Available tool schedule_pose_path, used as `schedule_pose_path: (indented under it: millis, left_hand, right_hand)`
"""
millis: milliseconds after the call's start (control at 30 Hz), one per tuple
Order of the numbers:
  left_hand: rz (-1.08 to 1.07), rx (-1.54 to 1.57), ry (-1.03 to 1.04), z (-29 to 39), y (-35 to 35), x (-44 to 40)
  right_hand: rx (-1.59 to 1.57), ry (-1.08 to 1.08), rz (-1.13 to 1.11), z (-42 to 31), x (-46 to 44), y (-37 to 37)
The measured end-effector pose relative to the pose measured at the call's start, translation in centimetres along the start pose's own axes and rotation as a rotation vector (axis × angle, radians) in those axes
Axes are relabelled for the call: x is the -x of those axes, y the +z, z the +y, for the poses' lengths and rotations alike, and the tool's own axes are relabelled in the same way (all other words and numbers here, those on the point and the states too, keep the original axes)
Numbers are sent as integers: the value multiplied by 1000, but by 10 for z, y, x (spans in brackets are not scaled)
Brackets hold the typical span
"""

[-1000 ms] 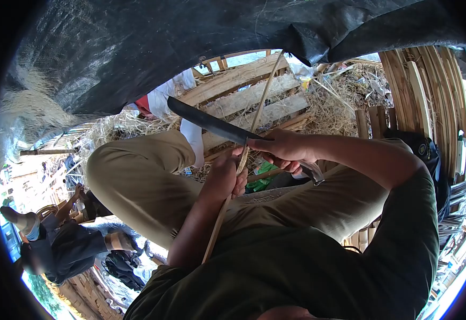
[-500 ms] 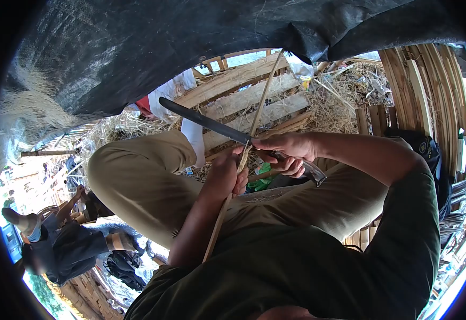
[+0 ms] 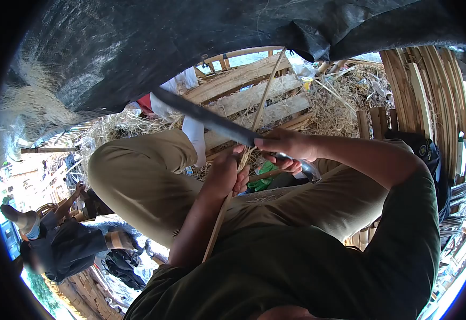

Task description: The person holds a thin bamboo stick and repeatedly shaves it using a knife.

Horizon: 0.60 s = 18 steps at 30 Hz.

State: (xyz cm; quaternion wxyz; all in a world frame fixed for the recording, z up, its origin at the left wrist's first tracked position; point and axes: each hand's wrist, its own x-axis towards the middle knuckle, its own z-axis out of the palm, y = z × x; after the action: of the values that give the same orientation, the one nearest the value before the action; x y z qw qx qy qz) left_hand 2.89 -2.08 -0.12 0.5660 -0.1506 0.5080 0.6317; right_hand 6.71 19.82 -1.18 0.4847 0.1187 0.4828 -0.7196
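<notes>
My left hand point(image 3: 226, 173) is closed around a long thin bamboo strip point(image 3: 266, 96), which runs from my chest up toward the dark sheet. In my right hand point(image 3: 286, 148) is a machete point(image 3: 203, 114), its dark blade pointing up and left, slightly blurred. The blade's base lies across the strip just above my left hand, with my right thumb beside it. Part of the handle is hidden by my fingers; its shiny end shows below them. Both hands are close together above my folded legs point(image 3: 142, 165).
A black plastic sheet point(image 3: 110, 53) hangs overhead. Wooden planks point(image 3: 238, 80) and shavings point(image 3: 334, 117) lie ahead. Tall stacked wood strips point(image 3: 430, 90) and a black bag point(image 3: 425, 149) are at right. Another person point(image 3: 73, 245) sits at lower left.
The machete has shifted slightly, its tip moving up and left, and the blade is now blurred. My right hand has moved a little; my left hand keeps its hold on the strip.
</notes>
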Motion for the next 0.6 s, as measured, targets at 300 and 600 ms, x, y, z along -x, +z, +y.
schedule_pose_path:
  millis: [300, 600]
  left_hand:
    - [13, -16, -1, 2, 4, 1]
    - [15, -35, 37, -2, 3, -2]
  right_hand:
    - [25, -53, 259, -4, 3, -2]
    - [236, -55, 286, -5, 4, 22]
